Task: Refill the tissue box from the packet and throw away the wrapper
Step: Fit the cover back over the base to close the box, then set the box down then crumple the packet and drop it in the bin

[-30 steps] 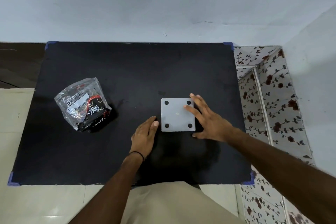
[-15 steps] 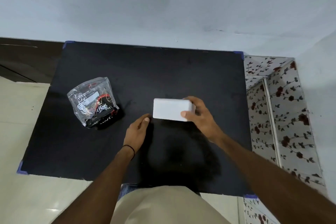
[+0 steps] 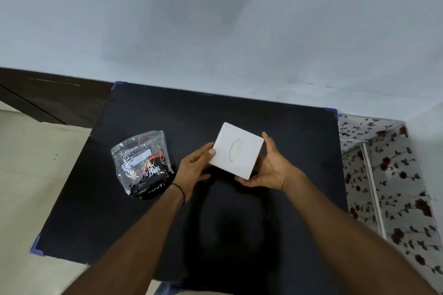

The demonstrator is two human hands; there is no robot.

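Note:
A white square tissue box [image 3: 236,151] with an oval slot in its top face is held tilted above the black table [image 3: 299,146]. My right hand [image 3: 271,167] cups it from below and the right, gripping its edge. My left hand [image 3: 195,165] touches its left side with thumb and fingertips. The tissue packet [image 3: 142,165], a clear plastic wrapper with black, red and white print, lies flat on the table to the left of my left hand, apart from it.
A floral-patterned open container [image 3: 393,175] stands against the table's right side. A pale wall runs behind the table. Light floor tiles [image 3: 31,175] and a dark brown skirting lie to the left.
The box lay bottom-up on the table, then my right hand tipped it on edge and lifted it; now its slot face is up and both hands hold it. The view tilted upward.

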